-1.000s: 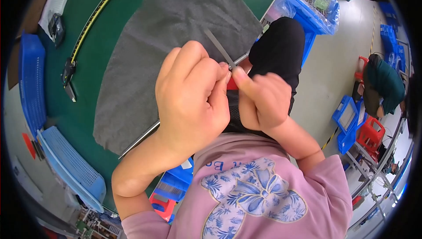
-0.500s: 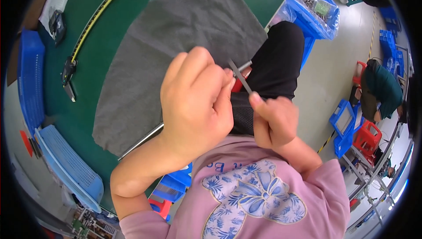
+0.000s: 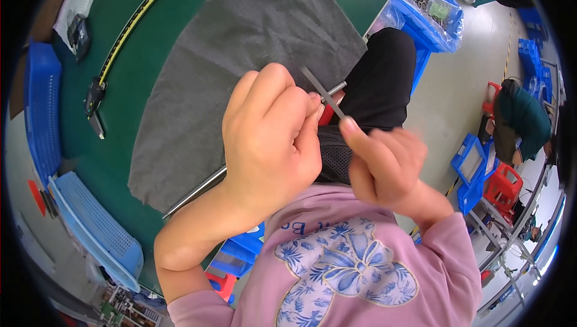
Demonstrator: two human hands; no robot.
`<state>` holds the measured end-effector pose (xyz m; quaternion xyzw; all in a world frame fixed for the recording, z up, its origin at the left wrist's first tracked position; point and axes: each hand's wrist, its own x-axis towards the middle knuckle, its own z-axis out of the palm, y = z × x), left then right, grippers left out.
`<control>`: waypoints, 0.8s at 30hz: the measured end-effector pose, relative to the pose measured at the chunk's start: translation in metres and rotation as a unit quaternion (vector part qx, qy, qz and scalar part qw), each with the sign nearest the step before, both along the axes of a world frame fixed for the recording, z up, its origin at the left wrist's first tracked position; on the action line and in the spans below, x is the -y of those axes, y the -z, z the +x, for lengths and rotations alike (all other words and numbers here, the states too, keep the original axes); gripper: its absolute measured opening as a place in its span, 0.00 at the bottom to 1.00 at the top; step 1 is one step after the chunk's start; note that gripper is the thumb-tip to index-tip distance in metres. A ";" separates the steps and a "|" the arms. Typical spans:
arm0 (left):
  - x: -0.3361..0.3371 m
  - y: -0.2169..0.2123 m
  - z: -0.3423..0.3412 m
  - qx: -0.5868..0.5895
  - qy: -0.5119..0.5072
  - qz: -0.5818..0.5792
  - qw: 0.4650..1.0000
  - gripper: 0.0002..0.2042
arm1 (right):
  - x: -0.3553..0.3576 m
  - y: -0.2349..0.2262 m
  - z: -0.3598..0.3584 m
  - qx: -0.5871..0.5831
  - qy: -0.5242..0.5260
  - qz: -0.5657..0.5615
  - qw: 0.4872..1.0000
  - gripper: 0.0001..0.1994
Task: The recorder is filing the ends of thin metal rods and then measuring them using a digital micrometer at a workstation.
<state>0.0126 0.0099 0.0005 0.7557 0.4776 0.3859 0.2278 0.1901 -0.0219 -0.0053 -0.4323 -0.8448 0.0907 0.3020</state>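
Note:
My left hand [image 3: 270, 137] is closed around a thin, shiny metal rod [image 3: 201, 190], which slants from beside my left forearm up to the right. Its far end sticks out a little past my fingertips. A slim flat file [image 3: 318, 85] is gripped by my right hand [image 3: 387, 165], the thumb lying along it. The file crosses the rod close to that end and seems to rest against it. The fingers of both hands are partly hidden. Under the left hand a dark grey cloth [image 3: 240, 44] covers part of the green tabletop [image 3: 114, 152].
On the left of the table lie a long digital caliper [image 3: 95, 95], a blue basket [image 3: 42, 110] and a light blue basket [image 3: 99, 228]. A blue bin [image 3: 430, 11] of metal parts stands at upper right. Beyond are a bent-over person [image 3: 523, 113] and a red stool [image 3: 502, 187].
My right hand has moved slightly right and down, blurred by motion. The file's tip has swung up and left across the rod. The left hand and rod have shifted very slightly right.

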 end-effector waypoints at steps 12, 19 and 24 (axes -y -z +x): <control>-0.003 0.002 0.001 -0.013 -0.001 0.009 1.000 0.08 | -0.002 0.020 -0.006 -0.098 0.004 0.011 0.995 0.23; -0.001 0.001 -0.001 -0.010 0.004 -0.005 1.000 0.08 | 0.007 0.040 -0.008 -0.134 0.006 0.011 0.991 0.22; -0.001 0.001 -0.002 -0.013 -0.001 0.008 1.000 0.08 | -0.007 0.051 -0.022 -0.173 0.017 0.062 0.983 0.22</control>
